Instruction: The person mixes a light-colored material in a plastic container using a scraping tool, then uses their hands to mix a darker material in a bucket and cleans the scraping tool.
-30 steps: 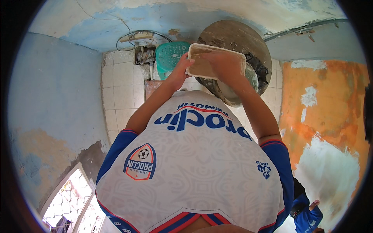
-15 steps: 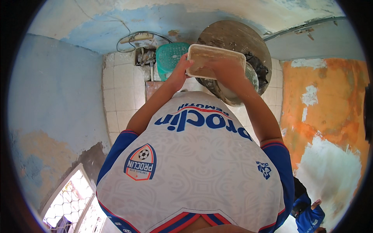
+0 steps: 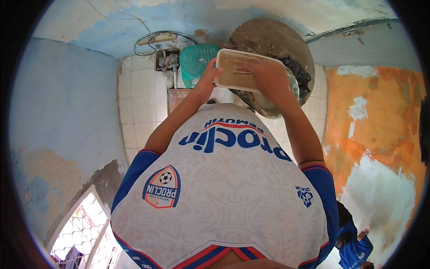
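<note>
A shallow rectangular tub (image 3: 230, 60) with a pale rim and a brown inside is held up ahead of me. Its left end is in the grip of my left hand (image 3: 206, 84), thumb over the rim. My right hand (image 3: 271, 80) reaches over the tub's right part from the near side, fingers stretched down into it. The fingertips touch the brown inside or what lies in it; I cannot tell which. No tool is visible in that hand. Partly under the tub, a whitish bucket (image 3: 293, 85) shows at its right end.
A round brown board or tabletop (image 3: 268, 33) lies beyond the tub, with a crumpled black plastic bag (image 3: 300, 76) on its right. A green plastic stool (image 3: 197, 62) stands left. Cables (image 3: 172, 35) run along the far wall. Another person (image 3: 354, 244) is at lower right.
My right hand, smeared by motion before, has shifted slightly right over the tub and shows more sharply. My left hand keeps its hold on the tub.
</note>
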The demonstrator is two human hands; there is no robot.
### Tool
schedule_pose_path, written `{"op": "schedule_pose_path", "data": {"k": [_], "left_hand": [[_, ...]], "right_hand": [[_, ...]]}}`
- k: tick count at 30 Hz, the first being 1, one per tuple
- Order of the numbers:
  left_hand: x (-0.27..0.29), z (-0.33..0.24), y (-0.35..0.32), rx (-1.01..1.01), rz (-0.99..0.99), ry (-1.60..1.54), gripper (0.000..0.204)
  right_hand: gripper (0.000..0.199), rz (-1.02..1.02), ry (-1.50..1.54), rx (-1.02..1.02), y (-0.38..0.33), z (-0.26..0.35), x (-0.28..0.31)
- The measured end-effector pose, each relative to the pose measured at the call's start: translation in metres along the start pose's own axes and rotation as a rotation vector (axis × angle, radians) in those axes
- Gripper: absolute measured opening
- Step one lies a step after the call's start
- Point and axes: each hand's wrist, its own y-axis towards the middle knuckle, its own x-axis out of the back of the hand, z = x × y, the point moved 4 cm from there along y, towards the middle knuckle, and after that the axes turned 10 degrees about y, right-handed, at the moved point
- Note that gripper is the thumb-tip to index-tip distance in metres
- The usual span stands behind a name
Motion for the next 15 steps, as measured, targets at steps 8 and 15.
{"op": "schedule_pose_path", "data": {"k": [8,15], "left_hand": [[-0.003,-0.001,-0.005,0.014,-0.015,0.035,0.079],[0.009,0.012,-0.003,0.028,-0.036,0.046,0.08]], "right_hand": [[0.025,0.008,-0.036,-0.077,-0.001,-0.001,-0.012],[0.023,0.029,0.058,-0.08,0.002,0.008,-0.018]]}}
